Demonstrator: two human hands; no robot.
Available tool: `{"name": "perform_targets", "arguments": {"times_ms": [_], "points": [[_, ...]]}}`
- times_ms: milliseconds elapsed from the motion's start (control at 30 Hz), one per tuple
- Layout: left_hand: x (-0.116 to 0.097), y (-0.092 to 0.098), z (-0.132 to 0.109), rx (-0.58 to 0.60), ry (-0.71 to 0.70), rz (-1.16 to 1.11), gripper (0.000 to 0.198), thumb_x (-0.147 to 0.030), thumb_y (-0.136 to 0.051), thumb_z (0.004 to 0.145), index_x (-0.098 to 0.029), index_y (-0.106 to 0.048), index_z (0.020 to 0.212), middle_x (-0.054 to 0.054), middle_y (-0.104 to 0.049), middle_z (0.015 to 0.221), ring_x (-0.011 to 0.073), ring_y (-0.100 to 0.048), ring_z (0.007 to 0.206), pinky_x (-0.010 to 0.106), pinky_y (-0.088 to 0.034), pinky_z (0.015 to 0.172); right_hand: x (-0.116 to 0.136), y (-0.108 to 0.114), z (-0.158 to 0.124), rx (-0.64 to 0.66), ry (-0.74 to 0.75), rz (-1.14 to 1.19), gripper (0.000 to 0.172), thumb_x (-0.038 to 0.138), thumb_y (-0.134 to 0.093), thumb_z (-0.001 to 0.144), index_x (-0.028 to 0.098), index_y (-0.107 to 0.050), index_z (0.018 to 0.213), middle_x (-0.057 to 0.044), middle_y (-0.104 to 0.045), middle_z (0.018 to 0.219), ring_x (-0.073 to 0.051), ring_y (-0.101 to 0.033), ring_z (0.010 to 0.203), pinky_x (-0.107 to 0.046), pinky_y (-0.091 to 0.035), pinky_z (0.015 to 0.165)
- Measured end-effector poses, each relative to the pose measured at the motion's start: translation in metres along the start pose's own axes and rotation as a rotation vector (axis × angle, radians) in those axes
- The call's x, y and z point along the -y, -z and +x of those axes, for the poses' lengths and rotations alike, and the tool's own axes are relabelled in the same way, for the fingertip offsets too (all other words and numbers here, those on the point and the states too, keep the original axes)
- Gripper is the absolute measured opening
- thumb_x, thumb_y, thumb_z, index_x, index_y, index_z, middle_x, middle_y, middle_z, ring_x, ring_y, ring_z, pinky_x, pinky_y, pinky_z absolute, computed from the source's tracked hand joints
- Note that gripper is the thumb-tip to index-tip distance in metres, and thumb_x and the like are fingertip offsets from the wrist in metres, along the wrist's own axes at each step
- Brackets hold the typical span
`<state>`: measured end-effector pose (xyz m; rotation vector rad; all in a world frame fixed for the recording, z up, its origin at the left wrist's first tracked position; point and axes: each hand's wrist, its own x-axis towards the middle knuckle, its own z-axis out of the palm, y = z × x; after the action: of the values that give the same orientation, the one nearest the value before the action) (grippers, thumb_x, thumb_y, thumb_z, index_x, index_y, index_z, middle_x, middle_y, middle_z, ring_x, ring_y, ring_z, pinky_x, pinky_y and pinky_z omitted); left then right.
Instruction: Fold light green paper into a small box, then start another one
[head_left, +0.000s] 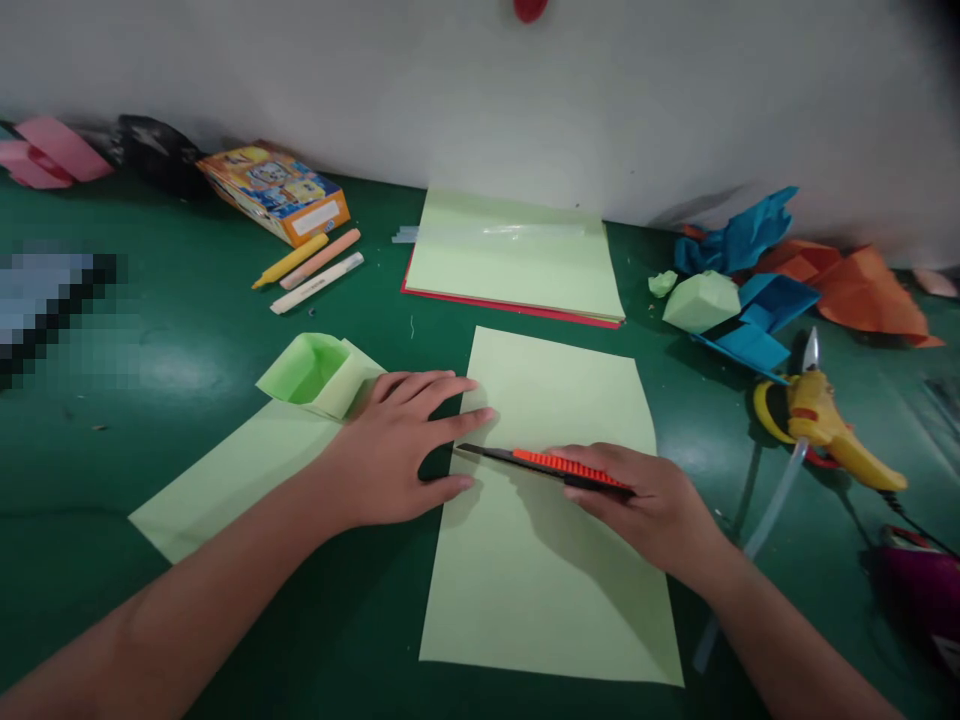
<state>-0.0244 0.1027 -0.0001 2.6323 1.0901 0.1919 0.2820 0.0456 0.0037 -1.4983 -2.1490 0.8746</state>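
Observation:
A light green paper sheet (555, 560) lies on the green table (112, 440) in front of me. My left hand (397, 450) rests flat at the sheet's left edge, fingers spread and pointing right. My right hand (645, 500) grips an orange and black utility knife (540, 462) laid across the sheet, its blade tip pointing left toward my left fingertips. A folded green paper box (319, 372) sits just beyond my left hand, on another green sheet (225, 485).
A stack of green paper on a red sheet (517, 255) lies at the back. Markers (315, 268) and a colourful box (274, 190) are at back left. Blue and orange paper scraps (780, 285) and a yellow glue gun (825, 420) lie right.

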Motion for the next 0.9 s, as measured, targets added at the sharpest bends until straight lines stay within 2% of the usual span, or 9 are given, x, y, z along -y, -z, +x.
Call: {"name": "perform_targets", "arguments": {"times_ms": [233, 600, 900], "points": [[0.0005, -0.0024, 0.0012, 0.004, 0.007, -0.007, 0.056, -0.053, -0.058, 0.097, -0.04, -0.051, 0.15, 0.001, -0.04, 0.163, 0.0348, -0.036, 0.149, 0.057, -0.029, 0.118, 0.0014, 0.0016, -0.0002, 0.002, 0.028, -0.068, 0.03, 0.034, -0.062, 0.099, 0.026, -0.073, 0.126, -0.003, -0.079, 0.106, -0.019, -0.075, 0.086, -0.028, -0.062, 0.075], [0.0016, -0.0054, 0.0014, 0.007, 0.019, -0.026, 0.057, -0.054, -0.061, 0.095, -0.042, -0.05, 0.15, 0.0, -0.04, 0.163, 0.0369, -0.036, 0.148, 0.057, -0.027, 0.12, 0.0014, 0.0022, 0.0003, 0.017, 0.073, -0.143, 0.034, 0.043, -0.052, 0.104, 0.03, -0.072, 0.129, -0.005, -0.079, 0.104, -0.022, -0.076, 0.085, -0.03, -0.063, 0.069], [0.0016, -0.0043, 0.0015, 0.002, 0.018, -0.053, 0.057, -0.053, -0.062, 0.095, -0.042, -0.051, 0.15, 0.0, -0.04, 0.163, 0.0371, -0.037, 0.147, 0.057, -0.026, 0.12, -0.0042, 0.0011, -0.0016, 0.021, 0.206, -0.209, 0.035, 0.035, -0.051, 0.107, 0.033, -0.064, 0.139, -0.002, -0.078, 0.119, -0.022, -0.076, 0.099, -0.031, -0.063, 0.083]]}}
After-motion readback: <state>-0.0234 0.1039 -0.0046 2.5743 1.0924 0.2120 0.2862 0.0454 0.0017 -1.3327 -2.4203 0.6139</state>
